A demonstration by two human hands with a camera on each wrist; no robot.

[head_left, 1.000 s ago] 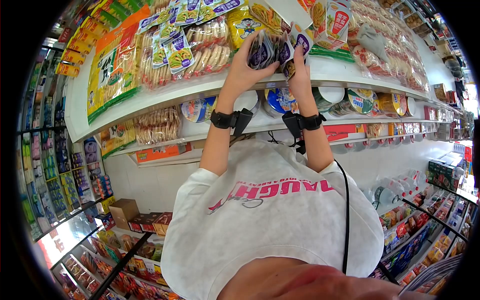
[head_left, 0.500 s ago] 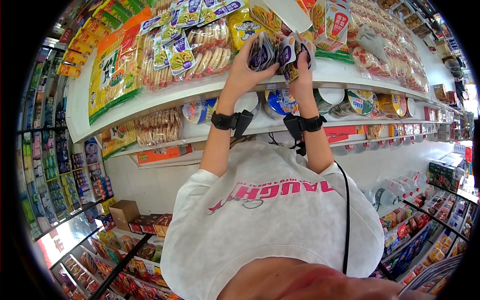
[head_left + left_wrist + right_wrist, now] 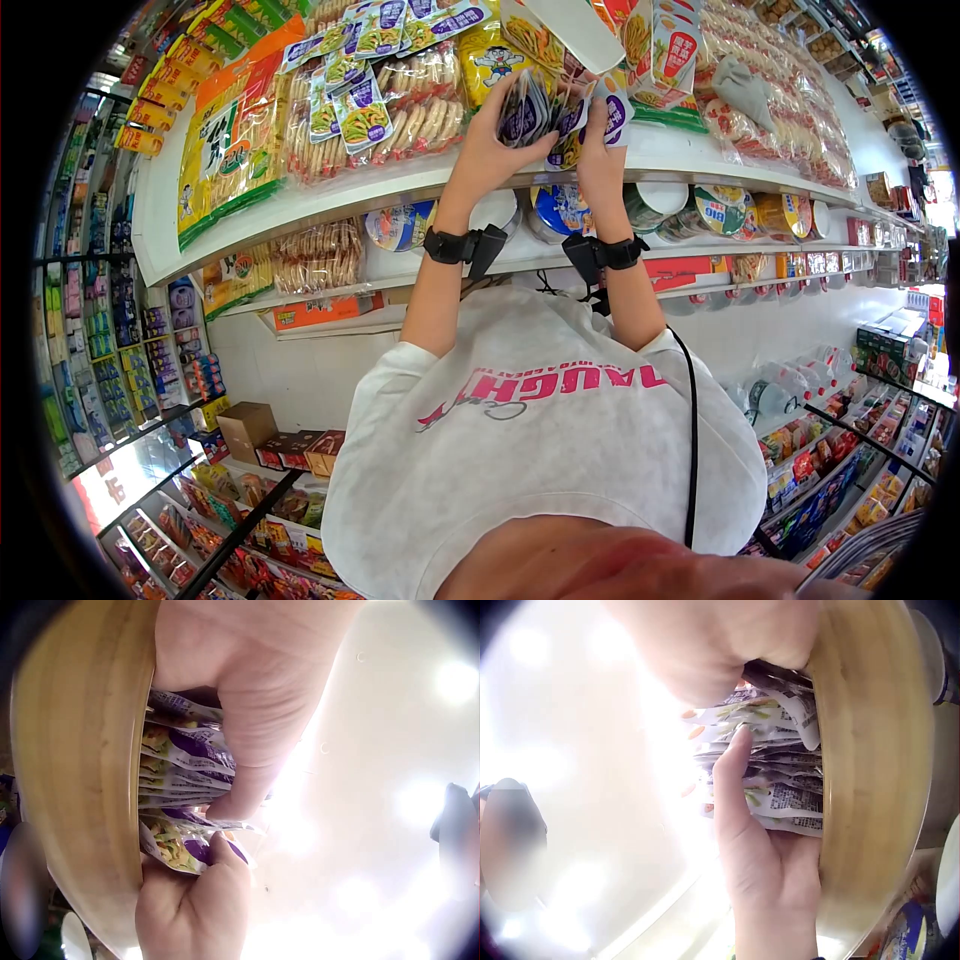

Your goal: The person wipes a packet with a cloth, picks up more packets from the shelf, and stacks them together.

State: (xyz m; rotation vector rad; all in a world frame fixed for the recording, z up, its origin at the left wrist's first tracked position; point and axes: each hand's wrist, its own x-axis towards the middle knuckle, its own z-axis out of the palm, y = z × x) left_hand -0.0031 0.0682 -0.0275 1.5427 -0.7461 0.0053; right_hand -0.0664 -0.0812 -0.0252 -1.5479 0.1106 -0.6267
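My left hand (image 3: 490, 155) and right hand (image 3: 600, 168) both grip, close together in front of me.
On the head feed, I have the left forearm (image 3: 432, 305) and right forearm (image 3: 634, 305) reaching forward, both angled slightly inward. The left thumb (image 3: 530, 151) stretches across toward the right hand; the right thumb (image 3: 597, 122) points forward, away from my chest. From the left wrist, the two thumb tips show near each other.

Wht s/slv tee (image 3: 560, 450) | pink ltrs (image 3: 570, 383) | 2 blk wrist straps (image 3: 449, 246) | thin blk cable (image 3: 692, 440)
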